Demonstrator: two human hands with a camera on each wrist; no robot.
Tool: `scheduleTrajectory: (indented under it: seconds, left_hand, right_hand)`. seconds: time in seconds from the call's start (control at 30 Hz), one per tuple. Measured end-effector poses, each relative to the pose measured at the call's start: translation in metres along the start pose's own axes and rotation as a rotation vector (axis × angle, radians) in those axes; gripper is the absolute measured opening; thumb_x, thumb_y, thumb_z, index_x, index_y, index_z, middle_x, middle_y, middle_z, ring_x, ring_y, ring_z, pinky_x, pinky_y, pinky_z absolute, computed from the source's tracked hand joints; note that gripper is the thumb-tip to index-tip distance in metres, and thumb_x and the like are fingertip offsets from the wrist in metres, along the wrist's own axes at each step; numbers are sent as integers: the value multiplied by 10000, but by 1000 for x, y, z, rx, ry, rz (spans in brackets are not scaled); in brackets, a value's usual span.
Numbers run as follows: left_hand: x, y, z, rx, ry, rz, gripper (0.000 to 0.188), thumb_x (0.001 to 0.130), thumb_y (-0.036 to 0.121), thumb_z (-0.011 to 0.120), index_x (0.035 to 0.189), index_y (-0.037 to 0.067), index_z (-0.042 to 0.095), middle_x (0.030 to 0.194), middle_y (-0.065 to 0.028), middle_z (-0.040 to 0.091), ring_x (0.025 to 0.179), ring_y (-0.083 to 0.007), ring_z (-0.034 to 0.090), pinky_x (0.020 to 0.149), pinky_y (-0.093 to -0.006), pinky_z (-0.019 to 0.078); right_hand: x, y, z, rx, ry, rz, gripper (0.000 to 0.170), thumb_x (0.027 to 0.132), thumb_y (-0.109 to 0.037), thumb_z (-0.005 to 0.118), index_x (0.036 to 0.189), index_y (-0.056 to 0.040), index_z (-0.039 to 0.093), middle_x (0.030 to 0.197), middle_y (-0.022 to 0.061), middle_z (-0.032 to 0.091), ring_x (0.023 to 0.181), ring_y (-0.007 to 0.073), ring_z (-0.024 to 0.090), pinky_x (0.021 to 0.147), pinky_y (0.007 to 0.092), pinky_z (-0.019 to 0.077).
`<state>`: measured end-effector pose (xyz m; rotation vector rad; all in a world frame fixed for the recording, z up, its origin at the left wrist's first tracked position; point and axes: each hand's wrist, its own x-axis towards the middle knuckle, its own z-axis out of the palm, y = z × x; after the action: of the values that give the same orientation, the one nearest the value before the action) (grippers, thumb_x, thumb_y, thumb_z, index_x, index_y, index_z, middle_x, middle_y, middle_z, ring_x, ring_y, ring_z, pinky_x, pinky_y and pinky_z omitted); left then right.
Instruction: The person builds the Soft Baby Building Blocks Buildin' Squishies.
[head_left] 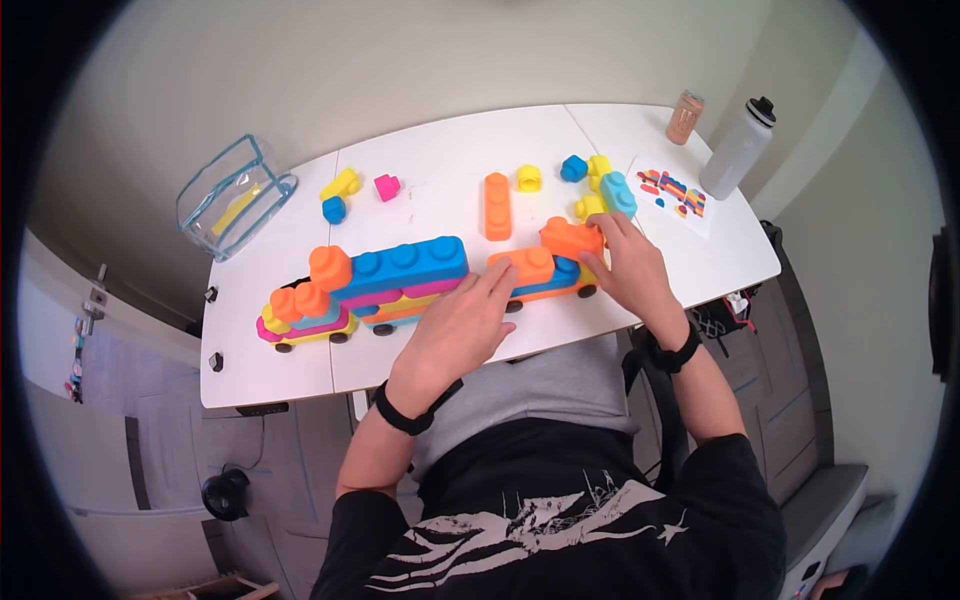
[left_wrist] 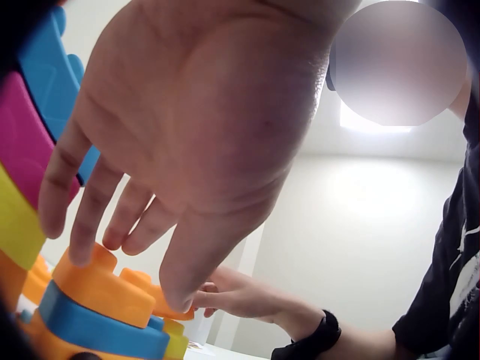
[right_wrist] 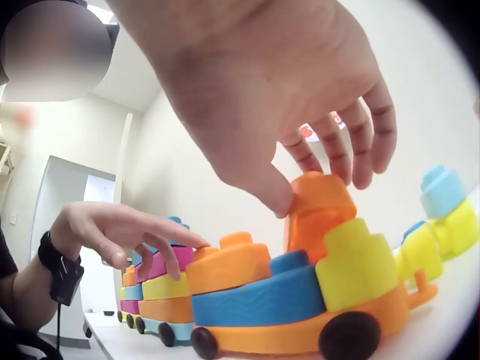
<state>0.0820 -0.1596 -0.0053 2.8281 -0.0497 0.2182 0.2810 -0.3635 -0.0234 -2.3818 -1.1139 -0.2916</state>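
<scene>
Between open tabletop (head_left: 435, 210) and near edge (head_left: 300, 396), the right hand (head_left: 637, 272) pinches an orange block (head_left: 568, 239), left hand (head_left: 455, 325), spread, touching another block (head_left: 535, 262).

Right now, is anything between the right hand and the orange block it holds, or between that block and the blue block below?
Nothing visible: the right hand pinches the tilted orange block, and no piece shows between it and the blue block, though the yellow block partly hides the underside.
</scene>
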Motion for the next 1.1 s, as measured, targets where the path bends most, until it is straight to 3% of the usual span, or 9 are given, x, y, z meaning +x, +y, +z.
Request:
scheduleTrajectory:
  seconds: [0.07, 0.17, 0.47, 0.67, 0.77, 1.1]
  left_hand:
    - [1, 1, -3, -5, -23, -20, 728, 924, 174, 812, 1548, 20, 471, 1621, -175, 502, 1365, -383, 603, 1050, -457, 569]
    - [1, 0, -3, -12, -28, -24, 716, 928, 173, 807, 1543, 15, 476, 1623, -167, 504, 1365, -378, 604, 1052, -457, 568]
    - [0, 0, -5, -19, -22, -29, 699, 926, 169, 810, 1528, 8, 493, 1611, -170, 519, 1321, -378, 637, 1036, -451, 577]
    - [1, -3, 5, -27, 39, -21, 675, 926, 167, 810, 1512, 8, 516, 1592, -167, 541, 1302, -379, 647, 1024, -458, 579]
    - [1, -2, 2, -31, 26, -30, 672, 926, 165, 809, 1513, 9, 520, 1587, -164, 547, 1306, -381, 644, 1029, -459, 577]
    - [1, -1, -1, -42, 1, -46, 689, 934, 167, 800, 1548, 34, 518, 1607, -149, 535, 1321, -383, 635, 1044, -461, 565]
  right_hand:
    - [7, 11, -2, 84, -13, -106, 483, 924, -217, 834, 1342, -92, 626, 1202, 114, 665, 1023, 283, 714, 849, 399, 609]
    - [11, 7, -8, 212, -120, -44, 495, 930, -151, 821, 1383, -90, 630, 1235, 123, 651, 1054, 272, 717, 880, 387, 626]
    - [6, 35, -18, 453, -200, -74, 430, 950, 34, 735, 1358, -77, 661, 1336, 108, 605, 1193, 279, 680, 1028, 389, 629]
    - [2, 28, -20, 262, -294, -85, 509, 977, 12, 717, 1453, -163, 670, 1315, 110, 590, 1154, 283, 653, 1031, 379, 564]
    - [3, 37, -17, 298, -320, -87, 529, 993, -4, 707, 1483, -200, 666, 1306, 111, 584, 1147, 285, 637, 1033, 384, 533]
    - [-1, 47, -12, 306, -322, -158, 495, 964, 16, 735, 1416, -181, 694, 1341, 95, 565, 1247, 287, 628, 1079, 382, 534]
